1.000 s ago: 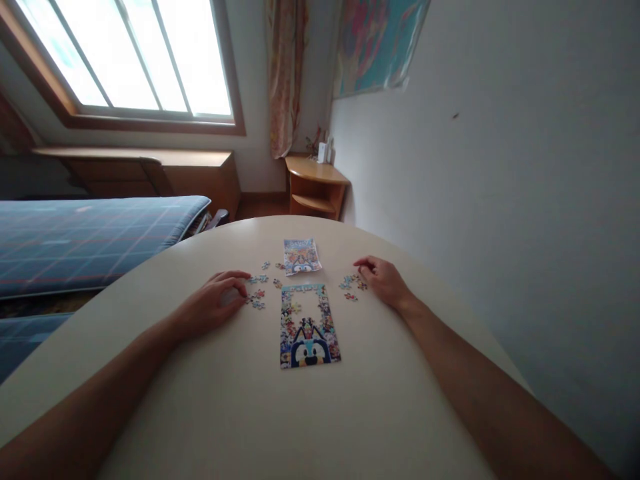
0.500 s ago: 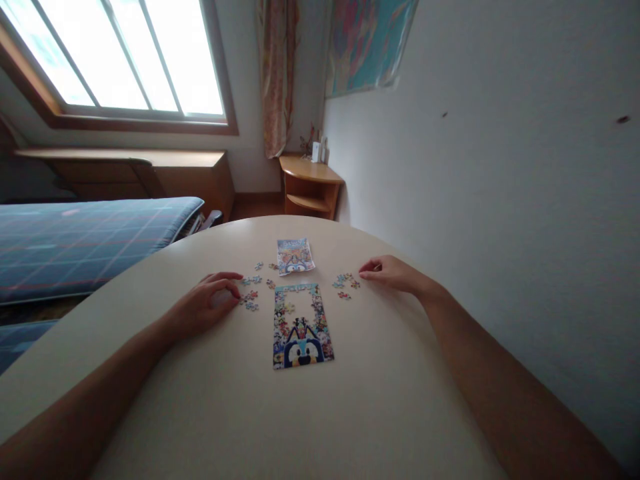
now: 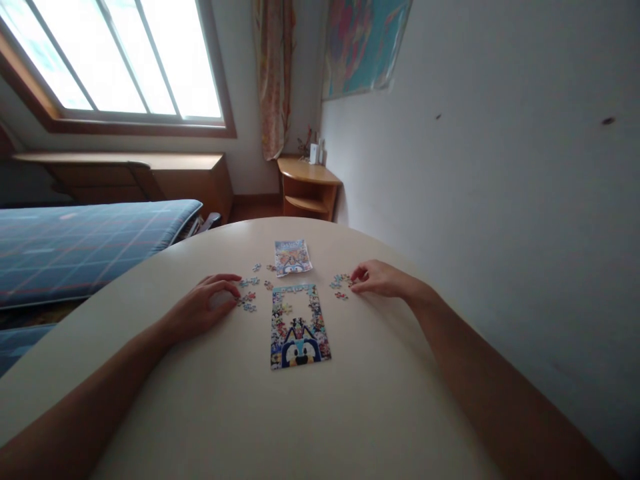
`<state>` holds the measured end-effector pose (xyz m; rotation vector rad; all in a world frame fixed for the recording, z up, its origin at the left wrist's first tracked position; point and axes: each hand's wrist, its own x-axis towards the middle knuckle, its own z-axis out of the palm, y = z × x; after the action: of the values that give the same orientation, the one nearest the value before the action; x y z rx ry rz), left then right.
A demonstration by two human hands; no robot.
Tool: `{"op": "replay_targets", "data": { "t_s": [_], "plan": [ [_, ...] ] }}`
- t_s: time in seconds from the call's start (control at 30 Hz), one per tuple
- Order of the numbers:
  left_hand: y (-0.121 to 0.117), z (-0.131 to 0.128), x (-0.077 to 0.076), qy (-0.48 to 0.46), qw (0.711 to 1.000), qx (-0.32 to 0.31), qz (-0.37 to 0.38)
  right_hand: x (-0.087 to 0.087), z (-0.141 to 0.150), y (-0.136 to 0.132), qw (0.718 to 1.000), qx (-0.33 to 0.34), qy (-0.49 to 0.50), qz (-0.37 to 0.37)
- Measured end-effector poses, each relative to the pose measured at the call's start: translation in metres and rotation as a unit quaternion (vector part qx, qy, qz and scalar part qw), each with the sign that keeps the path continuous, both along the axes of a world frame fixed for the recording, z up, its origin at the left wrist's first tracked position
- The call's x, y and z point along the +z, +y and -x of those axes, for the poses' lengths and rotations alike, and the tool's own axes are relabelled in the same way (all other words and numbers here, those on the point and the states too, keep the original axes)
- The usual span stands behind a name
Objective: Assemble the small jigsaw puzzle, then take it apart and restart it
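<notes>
A partly filled jigsaw puzzle with a blue cartoon dog lies flat on the table, its upper middle a pale gap with a yellowish loose piece in it. My left hand rests to its left, fingers stretched and apart, the tips beside a group of loose puzzle pieces. On the other side, my right hand has its thumb and forefinger closed around a puzzle piece at the right edge of a small cluster of pieces; the fingers partly cover it.
Beyond the puzzle lies a printed picture sheet with a similar dog design. The round pale table nearly meets the white wall on the right. A blue plaid mattress is at the left, a wooden corner shelf behind.
My right hand has moved left and slightly down, from beside the right cluster onto its edge piece. My left hand has barely moved. The whole view has shifted slightly.
</notes>
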<state>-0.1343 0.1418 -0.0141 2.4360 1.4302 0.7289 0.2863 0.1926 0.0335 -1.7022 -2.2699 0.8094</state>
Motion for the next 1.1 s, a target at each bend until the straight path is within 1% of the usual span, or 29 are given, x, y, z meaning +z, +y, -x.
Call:
{"op": "replay_targets", "data": {
  "t_s": [0.13, 0.23, 0.33, 0.37, 0.43, 0.47, 0.57, 0.63, 0.7, 0.73, 0.8, 0.9, 0.97, 1.03, 1.1],
  "plan": [
    [-0.001, -0.001, 0.0, 0.0, 1.0, 0.004, 0.003, 0.002, 0.004, -0.002, 1.0, 0.01, 0.018, 0.016],
    [-0.002, -0.002, 0.001, 0.0, 1.0, 0.006, 0.003, 0.004, 0.01, -0.005, 0.995, 0.045, 0.076, 0.035],
    [-0.002, -0.003, 0.002, 0.001, 1.0, 0.004, 0.006, 0.007, 0.026, -0.01, 0.988, 0.056, 0.14, 0.022],
    [-0.002, -0.003, 0.002, 0.002, 1.0, 0.002, 0.006, 0.009, 0.033, -0.013, 0.986, 0.052, 0.159, 0.018],
    [-0.001, -0.003, 0.002, 0.004, 1.0, -0.003, 0.005, 0.01, 0.049, -0.022, 0.981, 0.068, 0.179, 0.023],
    [-0.001, -0.002, 0.002, 0.005, 1.0, -0.004, 0.005, 0.011, 0.057, -0.027, 0.981, 0.079, 0.177, 0.017],
    [-0.003, -0.003, 0.004, 0.013, 1.0, -0.004, -0.009, 0.008, 0.079, -0.04, 0.979, 0.104, 0.173, -0.034],
    [-0.007, -0.008, 0.007, 0.02, 0.999, -0.006, -0.037, 0.002, 0.087, -0.046, 0.975, 0.108, 0.185, -0.061],
    [-0.016, -0.019, 0.011, 0.022, 0.997, -0.016, -0.075, -0.005, 0.092, -0.048, 0.972, 0.106, 0.198, -0.073],
    [-0.022, -0.027, 0.015, 0.018, 0.995, -0.031, -0.091, -0.008, 0.093, -0.049, 0.971, 0.108, 0.202, -0.074],
    [-0.035, -0.045, 0.021, 0.025, 0.99, -0.093, -0.098, -0.014, 0.095, -0.05, 0.969, 0.118, 0.203, -0.082],
    [-0.053, -0.07, 0.03, 0.069, 0.971, -0.217, -0.066, -0.02, 0.097, -0.05, 0.965, 0.131, 0.197, -0.115],
    [-0.06, -0.079, 0.033, 0.083, 0.958, -0.269, -0.054, -0.022, 0.098, -0.051, 0.964, 0.133, 0.192, -0.13],
    [-0.064, -0.083, 0.034, 0.095, 0.949, -0.297, -0.044, -0.025, 0.099, -0.051, 0.963, 0.135, 0.19, -0.137],
    [-0.065, -0.083, 0.033, 0.096, 0.947, -0.305, -0.036, -0.027, 0.099, -0.051, 0.962, 0.141, 0.188, -0.141]
  ]
}}
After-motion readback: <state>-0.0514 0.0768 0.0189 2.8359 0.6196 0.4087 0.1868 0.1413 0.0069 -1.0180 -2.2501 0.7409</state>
